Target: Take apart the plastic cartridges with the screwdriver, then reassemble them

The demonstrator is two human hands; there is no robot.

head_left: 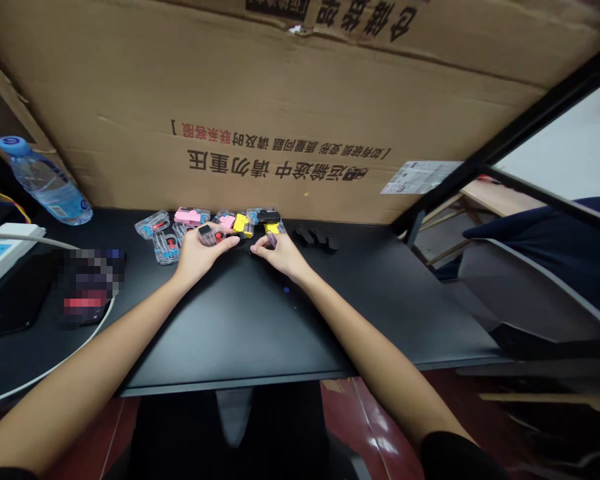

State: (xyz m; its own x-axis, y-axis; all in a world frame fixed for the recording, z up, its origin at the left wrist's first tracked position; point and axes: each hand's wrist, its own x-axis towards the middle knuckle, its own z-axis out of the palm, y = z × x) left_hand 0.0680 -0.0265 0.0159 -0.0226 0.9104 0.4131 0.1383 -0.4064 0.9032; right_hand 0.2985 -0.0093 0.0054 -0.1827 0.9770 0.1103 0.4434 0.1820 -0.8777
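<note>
well, on the matte black desktop (240,320), a ribbed plastic water bottle (45,183) lies at far left, its blue cap pointing up and left, near a white power strip (10,250). next, clear moulded plastic cases (166,248) holding red and blue parts lie scattered against a cardboard box (280,113). the left hand (200,255) closes fingers and thumb on a small clear case (211,235), its long axis lying crosswise. the right hand (279,253) pinches a narrow clear piece (272,239) just beside a yellow part (273,228). lumpy black pieces (316,237) sit further right.
</note>
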